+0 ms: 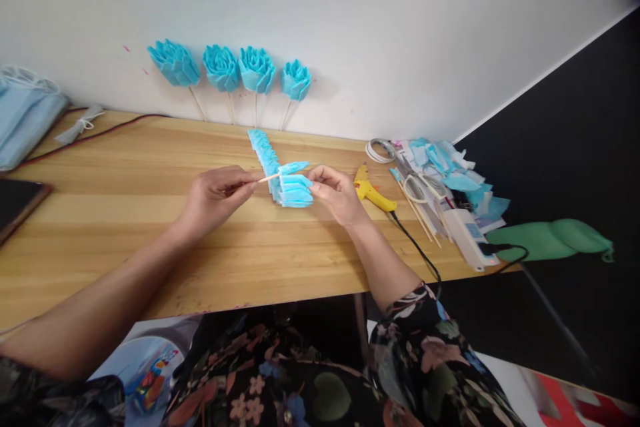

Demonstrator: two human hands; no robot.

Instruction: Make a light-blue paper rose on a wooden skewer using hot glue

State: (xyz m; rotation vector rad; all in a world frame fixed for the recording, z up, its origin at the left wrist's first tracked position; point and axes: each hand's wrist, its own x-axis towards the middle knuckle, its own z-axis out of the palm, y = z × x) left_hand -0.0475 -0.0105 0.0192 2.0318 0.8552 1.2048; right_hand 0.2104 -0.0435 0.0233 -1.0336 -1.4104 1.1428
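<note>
Over the middle of the wooden table, my left hand point(223, 193) pinches a thin wooden stick point(269, 178). The stick's far end meets a pleated blue fabric strip point(296, 191). Between thumb and fingers, my right hand point(334, 193) grips the strip's right edge. A long pleated tail of the strip runs back and left across the table toward the wall. Behind it, several blue fabric flowers point(257, 71) on sticks lean against the white wall. Right of my right hand lies a yellow glue gun point(375, 195) with a black cord.
At the right are a tape roll point(380, 151), scissors point(416, 187), loose sticks point(414, 208), blue fabric scraps point(450, 163), a white power strip point(467, 240) and a green pouch point(555, 239). Folded blue masks point(27, 117) and a dark device point(20, 207) lie at the left.
</note>
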